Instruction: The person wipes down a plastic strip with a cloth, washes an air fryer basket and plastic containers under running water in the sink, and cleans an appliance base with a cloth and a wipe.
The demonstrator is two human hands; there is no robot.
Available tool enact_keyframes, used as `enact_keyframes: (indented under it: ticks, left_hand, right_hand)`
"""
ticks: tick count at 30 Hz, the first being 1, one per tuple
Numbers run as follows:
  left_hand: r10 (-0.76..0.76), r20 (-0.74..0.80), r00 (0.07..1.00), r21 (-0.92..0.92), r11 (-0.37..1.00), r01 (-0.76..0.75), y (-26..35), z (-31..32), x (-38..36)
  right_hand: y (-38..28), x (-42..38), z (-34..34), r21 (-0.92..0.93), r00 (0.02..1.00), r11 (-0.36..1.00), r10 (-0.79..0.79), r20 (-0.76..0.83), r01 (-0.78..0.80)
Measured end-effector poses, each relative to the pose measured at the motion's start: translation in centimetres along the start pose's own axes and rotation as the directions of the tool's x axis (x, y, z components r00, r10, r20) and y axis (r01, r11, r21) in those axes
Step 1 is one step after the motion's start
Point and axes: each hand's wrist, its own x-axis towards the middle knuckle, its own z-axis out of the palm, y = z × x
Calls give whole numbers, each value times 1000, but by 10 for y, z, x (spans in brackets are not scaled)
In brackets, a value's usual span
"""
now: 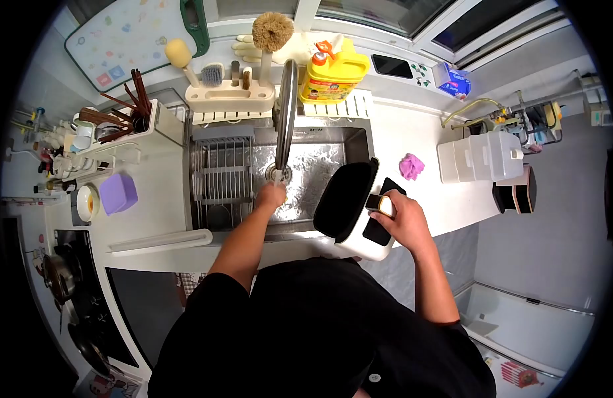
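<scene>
My right hand [407,222] is closed round the handle [380,204] of an air fryer basket [363,247] with a white front and a dark inside. The basket is tilted over the right part of the steel sink [313,229], its opening toward the sink. My left hand [272,196] reaches into the sink, fingers closed at the lower end of the tall curved faucet [288,113]; the fingertips are partly hidden. Wet shine covers the sink floor. Left of this hand, a grey drain rack [220,166] sits in the sink.
A yellow jug [336,76] and a brush holder [230,99] stand behind the sink. A pink cloth [411,166] and clear plastic boxes [479,158] are on the right counter. On the left are a purple container [118,194], chopsticks [139,93] and a stove [87,285].
</scene>
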Motion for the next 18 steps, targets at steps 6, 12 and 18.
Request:
enact_keyframes:
  ticks: [6,12,18]
  left_hand:
    - [102,102,990,245,962,-124,-23,20,9]
    - [356,317,879,413,783,-466,-40,22,-2]
    - [210,292,933,-185,970,-160,-16,-43,-68]
  right_hand:
    - [-3,1,-1,-20,1000,1000,-11,11,11]
    - [0,-2,1,-8,999,999,-36,-4,36]
    - [0,-3,-3,-4,999,999,-43,8,43]
